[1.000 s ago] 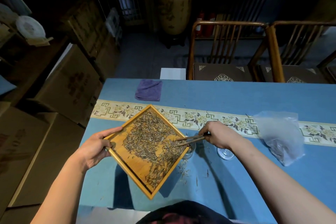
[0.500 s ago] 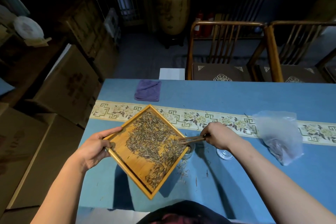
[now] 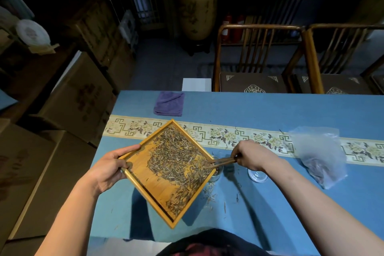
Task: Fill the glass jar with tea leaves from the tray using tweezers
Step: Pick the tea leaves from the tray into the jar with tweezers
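My left hand (image 3: 108,169) grips the left corner of a square bamboo tray (image 3: 145,176), held tilted above the blue table with its right corner lowest. Dry tea leaves (image 3: 178,160) cover the tray's upper and right side. My right hand (image 3: 250,155) holds wooden tweezers (image 3: 222,161), whose tips rest among the leaves at the tray's right corner. The glass jar (image 3: 218,172) stands just under that corner, mostly hidden by the tray.
A glass lid (image 3: 256,175) lies right of the jar. A clear plastic bag (image 3: 320,156) with some leaves lies further right. Spilled leaves (image 3: 209,195) dot the cloth by the jar. A purple cloth (image 3: 169,103) lies at the far edge. Two wooden chairs stand beyond the table.
The tweezers have shifted slightly right along the tray's right corner, pulling leaves toward the jar. The tray stays held in my left hand.
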